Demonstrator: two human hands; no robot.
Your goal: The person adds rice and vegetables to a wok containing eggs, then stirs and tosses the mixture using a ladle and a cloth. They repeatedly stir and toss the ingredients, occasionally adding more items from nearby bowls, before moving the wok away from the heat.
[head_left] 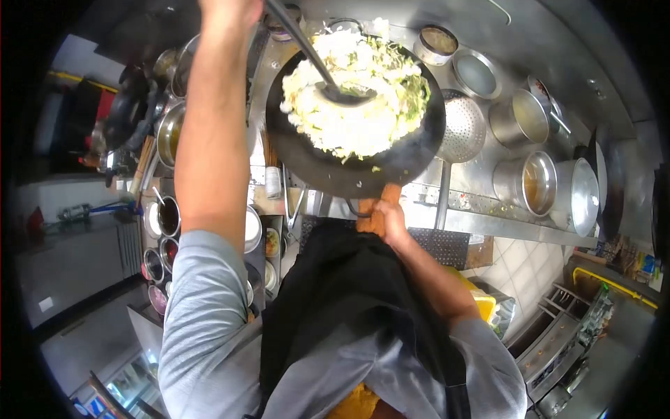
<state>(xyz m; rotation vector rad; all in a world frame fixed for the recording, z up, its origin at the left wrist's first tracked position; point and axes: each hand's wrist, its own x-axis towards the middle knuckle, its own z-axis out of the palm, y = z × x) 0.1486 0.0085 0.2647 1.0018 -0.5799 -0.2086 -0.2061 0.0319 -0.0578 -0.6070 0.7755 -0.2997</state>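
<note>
My left hand point(234, 8), partly cut off by the top edge, is closed round the handle of a long metal ladle point(310, 52). The ladle's bowl rests in a heap of fried rice point(356, 129) with chopped greens, overexposed in places. A large dark wok point(328, 174) holds the rice. At its near rim, my right hand point(392, 222) is wrapped round an orange-brown folded cloth point(377, 213) against the wok's loop handle. Its fingers are partly hidden by the cloth.
Right of the wok lie a perforated skimmer point(463, 129) and several metal pots, including one with amber liquid point(536, 183). Small seasoning containers point(168, 215) stand at the left. A yellow container point(481, 302) sits low on the right, near the tiled floor point(520, 262).
</note>
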